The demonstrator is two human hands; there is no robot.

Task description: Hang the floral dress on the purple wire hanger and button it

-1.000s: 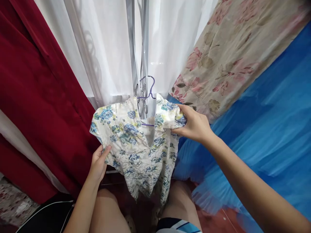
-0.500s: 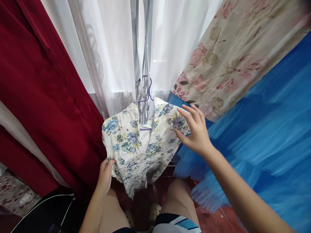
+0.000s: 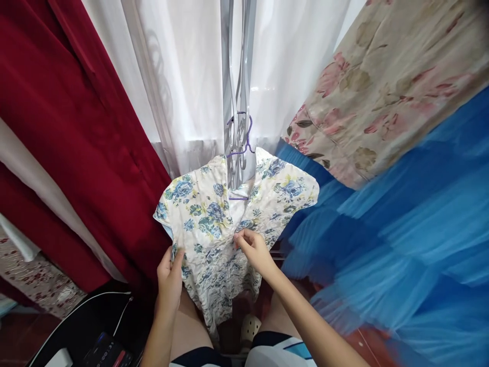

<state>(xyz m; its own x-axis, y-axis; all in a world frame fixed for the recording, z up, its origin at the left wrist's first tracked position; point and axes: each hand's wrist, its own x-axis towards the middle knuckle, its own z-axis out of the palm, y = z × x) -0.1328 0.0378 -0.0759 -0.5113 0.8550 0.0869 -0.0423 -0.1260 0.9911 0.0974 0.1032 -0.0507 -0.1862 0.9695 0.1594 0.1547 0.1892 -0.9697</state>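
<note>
A white blouse with blue flowers (image 3: pixel 214 211) hangs on a purple hanger (image 3: pixel 250 135) in front of me. The hanger's hook is caught on grey straps (image 3: pixel 236 92). My left hand (image 3: pixel 170 270) pinches the blouse's side edge below the sleeve on the left. At the bottom of the V-neck, my right hand (image 3: pixel 254 247) has its thumb and fingertips closed on the front of the blouse. The lower front looks crumpled, and its hem hangs above my legs.
Dark red cloth (image 3: pixel 87 127) hangs at left, white curtain (image 3: pixel 191 76) behind. A beige floral cloth (image 3: pixel 344 97) and blue tulle (image 3: pixel 401 229) hang at right. Lower left, a black surface (image 3: pixel 133 306) holds a phone (image 3: pixel 109 351) and white cable (image 3: pixel 76 311).
My right hand has moved from the right sleeve down and left to the neckline, closing on the front. The right sleeve now spreads outward. My left hand keeps its grip on the side.
</note>
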